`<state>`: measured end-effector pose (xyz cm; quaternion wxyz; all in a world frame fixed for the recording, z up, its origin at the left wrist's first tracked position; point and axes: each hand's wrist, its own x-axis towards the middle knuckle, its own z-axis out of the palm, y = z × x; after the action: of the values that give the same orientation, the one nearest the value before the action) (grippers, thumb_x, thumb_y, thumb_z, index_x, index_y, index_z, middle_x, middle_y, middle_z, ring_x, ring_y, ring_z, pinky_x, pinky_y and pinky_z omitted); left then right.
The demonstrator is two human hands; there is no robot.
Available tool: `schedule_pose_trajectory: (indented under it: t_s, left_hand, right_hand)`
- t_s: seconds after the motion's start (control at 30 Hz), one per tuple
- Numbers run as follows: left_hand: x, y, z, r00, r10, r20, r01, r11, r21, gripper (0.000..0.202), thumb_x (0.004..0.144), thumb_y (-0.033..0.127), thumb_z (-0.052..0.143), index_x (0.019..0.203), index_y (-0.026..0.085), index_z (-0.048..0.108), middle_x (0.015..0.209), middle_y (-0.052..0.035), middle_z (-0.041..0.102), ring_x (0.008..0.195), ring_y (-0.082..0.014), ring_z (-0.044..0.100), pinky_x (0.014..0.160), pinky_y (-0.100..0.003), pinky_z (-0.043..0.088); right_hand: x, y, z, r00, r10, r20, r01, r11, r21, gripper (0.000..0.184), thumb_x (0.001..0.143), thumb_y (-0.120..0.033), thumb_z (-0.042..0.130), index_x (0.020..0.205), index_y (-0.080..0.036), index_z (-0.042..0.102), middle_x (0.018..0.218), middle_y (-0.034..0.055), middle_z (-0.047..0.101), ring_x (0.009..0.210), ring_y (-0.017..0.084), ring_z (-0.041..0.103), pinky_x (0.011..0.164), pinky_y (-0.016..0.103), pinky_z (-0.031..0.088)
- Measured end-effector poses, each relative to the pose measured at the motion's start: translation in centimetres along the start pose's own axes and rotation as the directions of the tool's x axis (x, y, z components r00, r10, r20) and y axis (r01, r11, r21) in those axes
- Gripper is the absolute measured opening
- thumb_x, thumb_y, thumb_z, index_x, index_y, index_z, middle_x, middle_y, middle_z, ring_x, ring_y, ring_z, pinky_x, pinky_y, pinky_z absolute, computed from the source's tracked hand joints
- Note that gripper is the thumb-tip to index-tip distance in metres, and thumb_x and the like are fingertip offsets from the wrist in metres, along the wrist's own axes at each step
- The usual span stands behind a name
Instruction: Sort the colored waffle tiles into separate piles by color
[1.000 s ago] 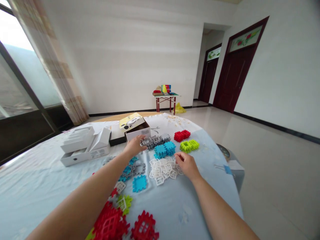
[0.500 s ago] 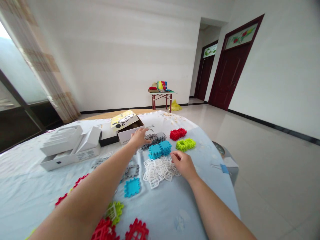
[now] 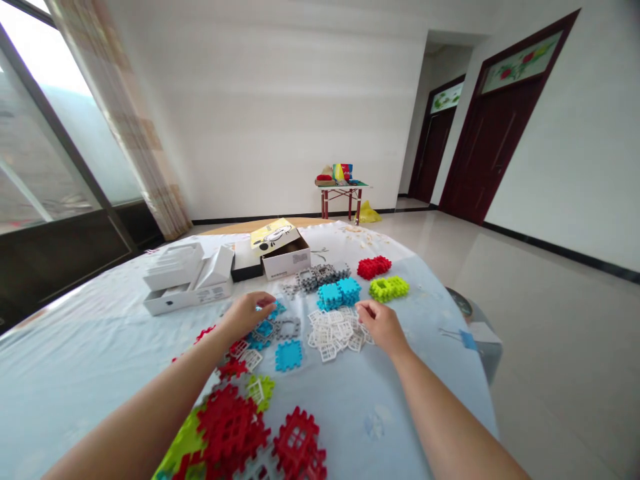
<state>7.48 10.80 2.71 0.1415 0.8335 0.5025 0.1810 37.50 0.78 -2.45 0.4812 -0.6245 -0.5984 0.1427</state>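
My left hand hovers over a loose heap of blue and grey toothed plastic tiles, its fingers curled down onto them; I cannot see anything gripped. My right hand rests at the right edge of a pile of white tiles, thumb and fingers pinched on a white piece. Sorted stacks lie beyond: grey, blue, red, lime green. A single blue tile lies flat between my arms.
The light blue cloth-covered table also bears red and green tiles near me, an open white box at left, and a cardboard box with a yellow lid. A small table stands by the far wall.
My left hand drew back from the grey stack by the cardboard box to the loose blue and grey tiles nearer me. The right hand stayed at the white pile. The camera shifted.
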Motion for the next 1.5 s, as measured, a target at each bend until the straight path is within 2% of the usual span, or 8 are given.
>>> schedule_pose_trajectory:
  t_s: [0.23,0.47,0.63,0.83,0.97,1.23,1.37,1.5]
  left_hand:
    - [-1.4,1.9,1.8,0.960,0.229,0.159,-0.255,0.952,0.170,0.035,0.076,0.042,0.044,0.101,0.025,0.062,0.105,-0.0042,0.063,0.101,-0.0230,0.052,0.092,-0.039,0.031]
    - [-0.9,2.6,1.7,0.927,0.210,0.310,-0.289,0.927,0.237,0.040,0.067,0.038,0.054,0.106,0.027,0.059,0.110,-0.0041,0.061,0.104,-0.0245,0.049,0.095,-0.042,0.025]
    - [-0.6,2.5,1.2,0.931,0.104,0.349,-0.219,0.926,0.307,0.052,0.059,0.034,0.061,0.110,0.025,0.056,0.113,-0.0076,0.058,0.107,-0.0275,0.047,0.095,-0.046,0.024]
    - [-0.4,2.9,1.0,0.959,0.080,0.273,-0.164,0.940,0.301,0.060,0.057,0.038,0.061,0.114,0.021,0.053,0.108,-0.0107,0.058,0.103,-0.0281,0.048,0.091,-0.043,0.030]
    - [0.7,3.1,0.9,0.984,0.105,0.147,-0.125,0.983,0.133,0.063,0.062,0.040,0.056,0.121,0.018,0.045,0.104,-0.0090,0.058,0.095,-0.0218,0.053,0.088,-0.037,0.035]
    - [6.8,5.8,1.8,0.993,0.109,-0.046,-0.104,0.990,0.092,0.066,0.063,0.038,0.055,0.124,0.018,0.039,0.110,-0.0090,0.055,0.095,-0.0202,0.054,0.083,-0.034,0.040]
    - [9.5,7.9,2.4,0.993,0.099,-0.067,-0.090,0.987,0.136,0.063,0.063,0.036,0.055,0.123,0.020,0.041,0.114,-0.0100,0.054,0.102,-0.0245,0.051,0.085,-0.039,0.038]
    - [11.3,8.2,2.6,0.995,0.088,-0.040,-0.079,0.981,0.177,0.063,0.063,0.033,0.054,0.124,0.020,0.040,0.119,-0.0111,0.052,0.106,-0.0275,0.048,0.087,-0.043,0.035]
  right_hand:
    - [-0.2,0.1,0.0,1.000,0.000,-0.007,0.000,1.000,-0.008,0.030,0.079,-0.037,0.043,0.084,-0.016,0.064,0.062,0.0027,0.063,0.057,0.015,0.057,0.058,0.023,0.041]
    - [-0.3,0.1,-0.1,1.000,0.020,-0.011,-0.020,1.000,-0.002,0.029,0.079,-0.037,0.043,0.084,-0.016,0.063,0.062,0.0032,0.064,0.058,0.015,0.057,0.059,0.023,0.041]
    - [-0.1,0.1,0.0,1.000,0.009,-0.009,-0.009,1.000,-0.004,0.029,0.079,-0.036,0.044,0.084,-0.016,0.064,0.062,0.0029,0.063,0.058,0.015,0.057,0.059,0.024,0.041]
    - [0.0,0.1,-0.1,1.000,0.006,-0.015,-0.006,1.000,0.007,0.030,0.079,-0.037,0.043,0.083,-0.016,0.064,0.062,0.0029,0.064,0.057,0.014,0.057,0.058,0.023,0.041]
    - [0.0,-0.1,-0.1,1.000,0.000,-0.013,0.000,1.000,0.007,0.029,0.079,-0.036,0.043,0.082,-0.016,0.064,0.061,0.0022,0.063,0.057,0.014,0.056,0.057,0.022,0.040]
    - [0.2,0.1,0.2,1.000,0.008,-0.004,-0.008,1.000,0.018,0.028,0.079,-0.035,0.044,0.081,-0.017,0.064,0.061,0.0016,0.063,0.057,0.013,0.056,0.056,0.022,0.040]
    - [0.4,0.2,0.1,1.000,0.019,-0.006,-0.019,0.999,0.036,0.029,0.079,-0.035,0.043,0.083,-0.016,0.064,0.061,0.0019,0.063,0.057,0.013,0.056,0.056,0.022,0.040]
    - [0.5,0.1,-0.1,0.999,0.029,-0.017,-0.028,0.999,0.034,0.029,0.078,-0.035,0.043,0.083,-0.016,0.065,0.061,0.0017,0.063,0.055,0.013,0.055,0.055,0.022,0.040]
